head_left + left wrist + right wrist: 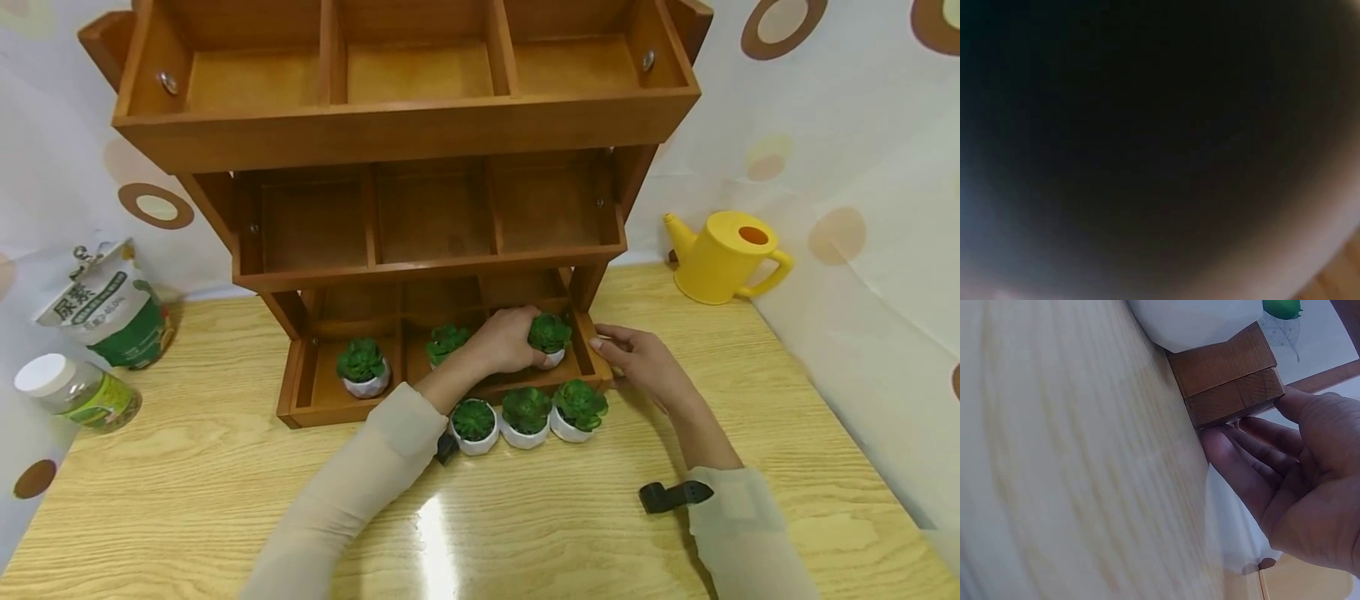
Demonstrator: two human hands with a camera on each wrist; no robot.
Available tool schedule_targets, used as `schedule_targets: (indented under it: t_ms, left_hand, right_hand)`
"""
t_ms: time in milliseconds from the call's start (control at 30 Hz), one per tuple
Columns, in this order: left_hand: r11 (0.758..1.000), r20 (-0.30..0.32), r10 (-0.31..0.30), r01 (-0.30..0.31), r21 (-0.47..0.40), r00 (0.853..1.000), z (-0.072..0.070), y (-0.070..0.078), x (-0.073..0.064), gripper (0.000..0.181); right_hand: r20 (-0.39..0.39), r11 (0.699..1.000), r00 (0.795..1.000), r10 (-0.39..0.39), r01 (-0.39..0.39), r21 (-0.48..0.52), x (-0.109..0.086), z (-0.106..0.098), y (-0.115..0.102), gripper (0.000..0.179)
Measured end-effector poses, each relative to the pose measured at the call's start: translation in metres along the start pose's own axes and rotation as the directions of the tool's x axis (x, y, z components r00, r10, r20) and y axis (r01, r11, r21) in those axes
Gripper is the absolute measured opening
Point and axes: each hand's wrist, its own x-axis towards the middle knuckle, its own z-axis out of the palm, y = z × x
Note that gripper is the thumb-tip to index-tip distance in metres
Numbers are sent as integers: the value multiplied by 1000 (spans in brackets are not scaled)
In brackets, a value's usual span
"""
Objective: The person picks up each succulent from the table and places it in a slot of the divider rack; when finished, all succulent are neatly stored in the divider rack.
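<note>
Bottom tier [330, 414]: headroom's limited at the back — middle tier [431, 268] hangs above it.
Right end slot [579, 358]: mostly plugged by the left hand [510, 337] and the succulent [550, 335] it grips.
Low front approach: three potted succulents [526, 410] in the way, left sleeve [352, 487] lies across too.
Counter [225, 500] left: wide open up to the jar [97, 396].
Counter right: past the right hand [645, 364] — free room to the yellow watering can [723, 262].

A bright glare [437, 542] streaks the wood-grain table [150, 500] below white walls [862, 125] dotted with brown circles [156, 207].
</note>
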Motion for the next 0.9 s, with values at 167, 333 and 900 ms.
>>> schedule_targets:
  t_ms: [167, 333, 900]
  left_hand:
    - [1000, 18, 2, -2, 2, 1000, -1, 0, 1, 84]
    - [996, -18, 73, -73, -45, 997, -3, -2, -4, 89]
    - [969, -170, 123, -155, -192, 978, -33, -31, -86, 88]
  right_hand:
    - [-4, 1000, 1000, 9, -9, 13, 1, 1, 1, 69]
    - [-5, 1000, 1000, 8, -8, 25, 2, 2, 3, 69]
    - [2, 1000, 1000, -12, 12, 5, -1, 1, 2, 71]
